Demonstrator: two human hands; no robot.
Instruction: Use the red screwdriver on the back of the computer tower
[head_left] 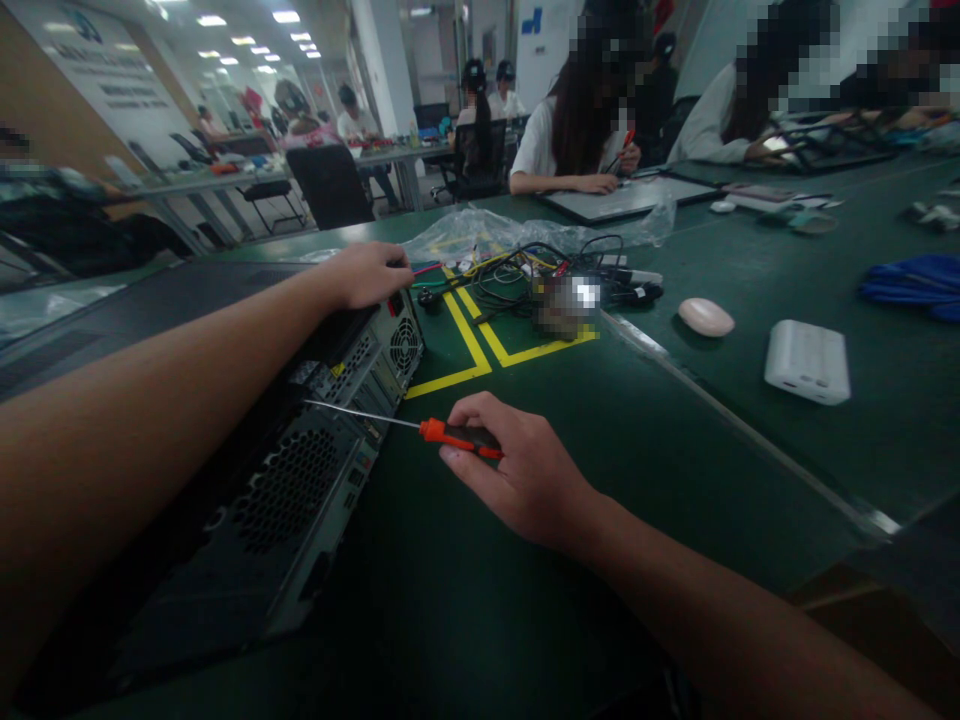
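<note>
My right fingers [474, 406] pinch a screwdriver [433, 430], tip toward nine o'clock; slanted, it could skid. Left fingers [396, 274] over the computer tower [296, 485]: can't tell.

Orange and black on the screwdriver [435, 430], silvery along the shaft [367, 413]. Black and dull grey across the computer case [247, 570], honeycomb-patterned at the vent [292, 485]. Deep green over the table [645, 430], marked with angular yellow lines [450, 381]. Pale pink on the rounded object [706, 317], white on the box [807, 362].
</note>
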